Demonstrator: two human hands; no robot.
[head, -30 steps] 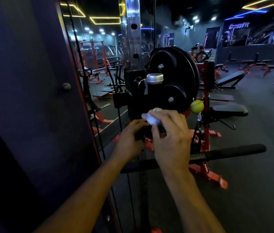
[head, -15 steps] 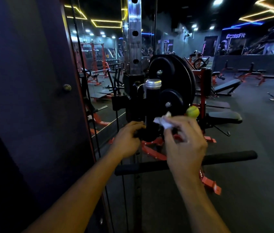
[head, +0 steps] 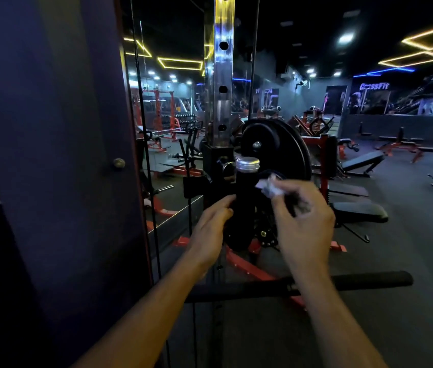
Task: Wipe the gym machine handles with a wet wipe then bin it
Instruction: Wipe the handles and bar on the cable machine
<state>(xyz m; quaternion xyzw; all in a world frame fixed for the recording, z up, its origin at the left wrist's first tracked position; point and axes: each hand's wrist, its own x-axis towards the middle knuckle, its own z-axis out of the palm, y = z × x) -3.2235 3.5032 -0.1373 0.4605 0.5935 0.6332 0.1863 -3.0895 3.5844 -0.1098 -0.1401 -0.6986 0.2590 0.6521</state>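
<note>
Right hand [head: 306, 221] pinches crumpled wet wipe [head: 269, 187] at fingertips, just right of upright black handle [head: 245, 197] with silver cap [head: 247, 163]; wipe-to-grip contact unclear. Left hand [head: 211, 229] curls against handle's left side, steadying it. Step: wiping upright handle. Next move likely needs wipe wrapped round grip, drawn along it; long padded bar [head: 369, 281] below looks unwiped; bin not in view.

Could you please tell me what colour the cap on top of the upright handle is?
Silver cap, best in the head view.

dark floor [head: 409, 261] under red-framed benches [head: 358, 212]
</note>
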